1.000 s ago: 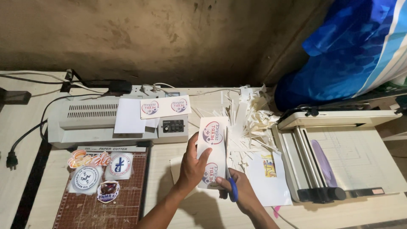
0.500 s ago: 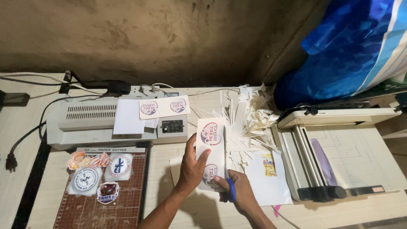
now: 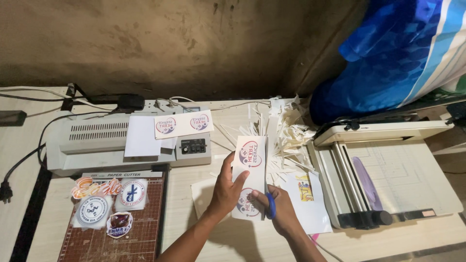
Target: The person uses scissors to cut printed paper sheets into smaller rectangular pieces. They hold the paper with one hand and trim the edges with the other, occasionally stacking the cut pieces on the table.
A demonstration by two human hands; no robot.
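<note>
My left hand pinches the left edge of a tall white printed strip, thumb on its face and fingers behind, holding it upright just above the tabletop. The strip carries two round red-and-blue emblems, one near the top and one near the bottom. My right hand is closed through the blue handles of the scissors, which meet the strip's right edge at about 4 o'clock from its middle (the blades are mostly hidden behind the paper and my fingers, so I cannot tell how far they gape).

At 12 to 1 o'clock from the strip lies a heap of white paper offcuts. Under my right hand, toward 3 o'clock, rests a white sheet with a small colourful print. Farther at 3 o'clock stands a white lever trimmer. At 10 o'clock sits a grey laminator with a second printed strip and a blank white sheet lying on top of it. At 8 o'clock is a brown gridded cutting board bearing several cut-out stickers.
</note>
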